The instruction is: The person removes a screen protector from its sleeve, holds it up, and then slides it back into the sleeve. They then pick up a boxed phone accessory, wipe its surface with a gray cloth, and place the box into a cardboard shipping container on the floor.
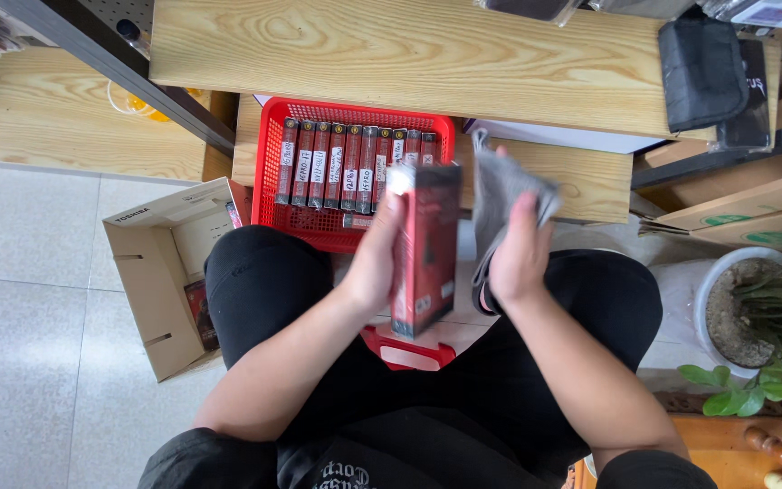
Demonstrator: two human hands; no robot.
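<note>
— Red box [425,249], long and flat, upright over the lap, between the two hands. It sits in the left hand [375,258], whose fingers wrap one long edge, thumb across the face.

— And the right hand [518,255]?

— Closed on a grey cloth [500,195], which it presses toward the box's far side. The cloth is soft and limp and folds over the fingers.

— How would that box handle, do you think?

— Light, I'd judge, since one hand carries it with no strain. Stiff card with a glossy skin, so likely a bit slippery; the long edges look like the safest hold, and the corners would dent if squeezed.

— What's under it?

— A red plastic piece [407,349] on the lap, smooth, with a slot through it; I can't tell what it belongs to. To the person's left an open brown cardboard carton [151,272] stands on pale floor tiles.

— Further out?

— A red plastic basket [319,226], mesh-walled, on a low wooden shelf [581,181]. A row of similar boxes [350,163] stands in it spine up, each with a white label. Above runs a pale, grainy wooden board [391,45] with a black pouch [703,68] on it. A potted plant [762,317] stands off to the right.
</note>
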